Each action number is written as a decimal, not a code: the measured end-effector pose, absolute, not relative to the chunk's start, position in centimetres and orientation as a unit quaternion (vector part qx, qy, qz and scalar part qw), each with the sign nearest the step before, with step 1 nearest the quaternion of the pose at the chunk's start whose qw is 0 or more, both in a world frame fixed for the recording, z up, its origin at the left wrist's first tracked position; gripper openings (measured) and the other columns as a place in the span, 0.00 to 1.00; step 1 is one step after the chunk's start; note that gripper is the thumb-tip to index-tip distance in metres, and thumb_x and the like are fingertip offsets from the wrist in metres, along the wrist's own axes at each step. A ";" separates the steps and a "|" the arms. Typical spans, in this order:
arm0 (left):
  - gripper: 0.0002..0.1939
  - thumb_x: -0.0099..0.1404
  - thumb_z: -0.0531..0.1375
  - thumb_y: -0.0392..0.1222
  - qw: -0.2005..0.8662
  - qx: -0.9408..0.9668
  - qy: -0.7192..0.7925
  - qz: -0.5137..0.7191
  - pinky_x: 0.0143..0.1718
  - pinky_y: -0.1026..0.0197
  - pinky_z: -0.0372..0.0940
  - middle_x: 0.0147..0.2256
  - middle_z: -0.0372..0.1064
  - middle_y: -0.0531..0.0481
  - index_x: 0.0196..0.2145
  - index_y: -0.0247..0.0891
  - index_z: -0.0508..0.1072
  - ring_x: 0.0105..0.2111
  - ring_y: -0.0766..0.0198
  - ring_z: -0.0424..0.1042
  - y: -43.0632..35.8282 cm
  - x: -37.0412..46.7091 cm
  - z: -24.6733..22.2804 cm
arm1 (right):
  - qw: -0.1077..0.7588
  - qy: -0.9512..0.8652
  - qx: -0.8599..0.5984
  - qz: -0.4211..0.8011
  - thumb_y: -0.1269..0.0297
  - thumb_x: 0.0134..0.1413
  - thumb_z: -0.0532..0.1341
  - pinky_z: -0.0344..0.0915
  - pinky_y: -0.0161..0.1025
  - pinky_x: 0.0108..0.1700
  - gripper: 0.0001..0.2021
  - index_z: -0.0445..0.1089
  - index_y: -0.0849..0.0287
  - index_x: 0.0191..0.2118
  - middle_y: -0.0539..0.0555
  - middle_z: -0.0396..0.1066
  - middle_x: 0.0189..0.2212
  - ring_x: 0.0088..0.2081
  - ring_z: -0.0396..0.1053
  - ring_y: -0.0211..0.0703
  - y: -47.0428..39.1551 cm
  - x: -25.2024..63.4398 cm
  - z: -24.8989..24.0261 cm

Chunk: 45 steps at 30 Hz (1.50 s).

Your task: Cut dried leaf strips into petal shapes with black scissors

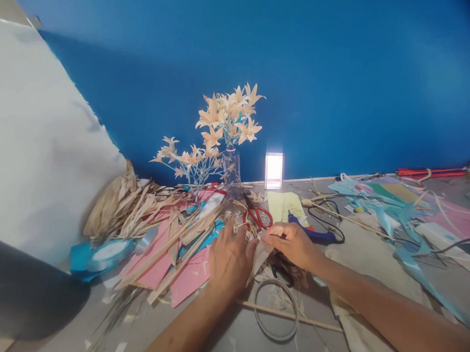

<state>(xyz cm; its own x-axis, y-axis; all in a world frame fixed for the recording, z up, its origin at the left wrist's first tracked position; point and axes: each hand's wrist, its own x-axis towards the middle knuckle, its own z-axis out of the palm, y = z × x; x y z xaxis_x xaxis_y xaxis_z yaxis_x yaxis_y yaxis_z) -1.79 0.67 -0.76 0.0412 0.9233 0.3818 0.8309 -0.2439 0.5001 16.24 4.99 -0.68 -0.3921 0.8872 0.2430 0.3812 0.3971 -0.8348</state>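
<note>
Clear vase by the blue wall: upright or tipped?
Upright: the vase stands vertical, with pale flowers above its top.

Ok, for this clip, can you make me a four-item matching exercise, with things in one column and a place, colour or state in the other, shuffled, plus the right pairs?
Things
1. Right hand
2. Scissors
3. Ring
4. Clear vase

Descriptions
A. Round and grey
B. Upright, in front of the blue wall, with pale flowers above it
C. Pinching a pale strip
D. Red-handled

Pairs: 1-C, 2-D, 3-A, 4-B
</note>
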 end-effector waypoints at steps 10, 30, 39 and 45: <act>0.09 0.58 0.60 0.42 0.459 0.616 0.502 0.396 0.27 0.64 0.54 0.24 0.67 0.54 0.32 0.34 0.76 0.24 0.66 0.63 1.2 -0.9 -1.1 | 0.349 -0.784 -0.419 0.297 0.65 0.55 0.62 0.63 0.35 0.34 0.06 0.75 0.59 0.30 0.52 0.76 0.26 0.29 0.71 0.42 4.2 15.6 -0.4; 0.13 0.55 0.62 0.46 0.541 0.502 0.524 0.426 0.18 0.68 0.48 0.15 0.59 0.57 0.21 0.38 0.64 0.15 0.71 0.56 1.1 -0.6 -0.8 | 0.333 -0.740 -0.505 0.296 0.62 0.60 0.55 0.61 0.33 0.26 0.12 0.75 0.58 0.39 0.51 0.78 0.29 0.21 0.68 0.37 6.9 19.7 2.9; 0.17 0.55 0.65 0.52 0.561 0.486 0.475 0.473 0.18 0.68 0.48 0.17 0.60 0.57 0.25 0.36 0.68 0.16 0.73 0.54 1.0 -0.8 -0.6 | 0.285 -0.724 -0.347 0.523 0.56 0.49 0.67 0.66 0.34 0.34 0.22 0.70 0.61 0.48 0.56 0.76 0.38 0.35 0.73 0.44 6.0 18.2 1.5; 0.12 0.58 0.61 0.45 0.497 0.567 0.510 0.414 0.19 0.67 0.44 0.17 0.52 0.59 0.24 0.36 0.66 0.18 0.73 0.50 0.8 -0.6 -1.3 | 0.307 -0.745 -0.435 0.401 0.68 0.47 0.63 0.58 0.32 0.27 0.03 0.72 0.60 0.31 0.48 0.71 0.20 0.24 0.67 0.37 5.1 16.8 0.6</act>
